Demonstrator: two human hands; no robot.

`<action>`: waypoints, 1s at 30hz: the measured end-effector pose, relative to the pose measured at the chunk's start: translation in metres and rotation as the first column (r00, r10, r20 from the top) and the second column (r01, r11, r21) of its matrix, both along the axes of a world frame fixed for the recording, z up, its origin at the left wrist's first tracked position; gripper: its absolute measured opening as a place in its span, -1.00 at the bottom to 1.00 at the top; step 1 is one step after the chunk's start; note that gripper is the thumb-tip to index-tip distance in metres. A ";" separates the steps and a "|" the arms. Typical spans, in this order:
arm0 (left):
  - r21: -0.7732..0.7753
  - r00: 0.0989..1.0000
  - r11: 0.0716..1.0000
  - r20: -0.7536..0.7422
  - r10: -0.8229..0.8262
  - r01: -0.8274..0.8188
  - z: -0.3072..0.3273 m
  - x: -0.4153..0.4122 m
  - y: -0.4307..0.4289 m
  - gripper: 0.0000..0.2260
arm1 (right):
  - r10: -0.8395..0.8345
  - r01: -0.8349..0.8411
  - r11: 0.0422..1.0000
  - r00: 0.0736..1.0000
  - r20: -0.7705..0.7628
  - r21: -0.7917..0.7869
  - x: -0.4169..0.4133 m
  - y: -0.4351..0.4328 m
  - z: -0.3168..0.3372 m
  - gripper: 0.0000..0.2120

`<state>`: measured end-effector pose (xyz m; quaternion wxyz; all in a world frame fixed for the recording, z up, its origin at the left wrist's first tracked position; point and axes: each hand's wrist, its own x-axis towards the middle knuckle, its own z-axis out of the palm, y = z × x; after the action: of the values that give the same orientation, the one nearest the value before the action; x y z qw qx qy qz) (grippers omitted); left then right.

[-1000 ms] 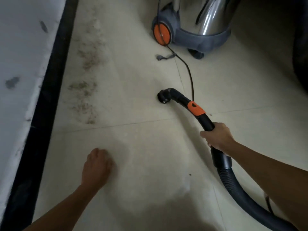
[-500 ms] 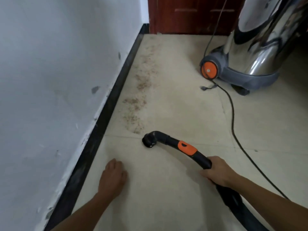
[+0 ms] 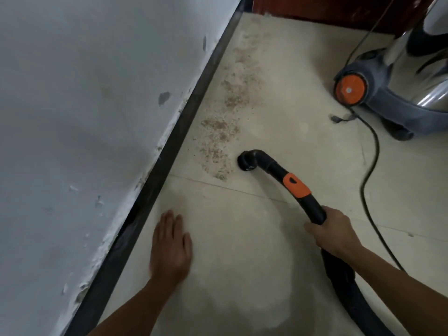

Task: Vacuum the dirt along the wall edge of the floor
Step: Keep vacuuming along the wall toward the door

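Brown dirt point(image 3: 221, 137) lies in patches on the beige floor tiles, in a band beside the black skirting point(image 3: 169, 151) of the white wall. My right hand point(image 3: 335, 232) grips the black vacuum handle point(image 3: 297, 185) with its orange slider, just above the ribbed hose point(image 3: 358, 297). The handle's open nozzle end point(image 3: 245, 163) sits low at the floor, right beside the nearest dirt patch. My left hand point(image 3: 171, 246) rests flat on the tile with fingers straight, close to the skirting.
The steel canister vacuum point(image 3: 397, 93) with grey base and orange wheel stands at the right. Its black power cord point(image 3: 371, 170) trails across the floor toward me. A dark red door point(image 3: 315, 8) closes the far end.
The nozzle has moved left and forward to the edge of the dirt. My left hand went from curled on the floor to lying flat. The view tilted up toward the wall.
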<state>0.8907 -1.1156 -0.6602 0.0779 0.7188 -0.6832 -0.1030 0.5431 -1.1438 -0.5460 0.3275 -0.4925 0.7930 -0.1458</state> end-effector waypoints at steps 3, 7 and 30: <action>0.007 1.000 1.000 0.000 0.005 -0.005 0.001 -0.002 0.001 -0.47 | 0.080 -0.080 0.996 0.997 -0.002 0.039 0.017 0.024 -0.008 -0.82; 0.014 1.000 1.000 0.019 0.021 -0.021 0.000 0.000 0.002 -0.48 | 0.106 -0.103 0.994 0.992 -0.075 0.038 0.031 0.041 -0.021 -0.80; 0.004 0.998 0.999 0.046 0.033 -0.033 -0.004 0.001 0.000 -0.50 | 0.076 -0.077 0.996 0.997 -0.031 -0.044 0.062 -0.027 -0.025 -0.85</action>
<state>0.8914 -1.1161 -0.6637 0.0622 0.7323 -0.6726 -0.0865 0.6051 -1.1709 -0.5713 0.3100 -0.5320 0.7748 -0.1438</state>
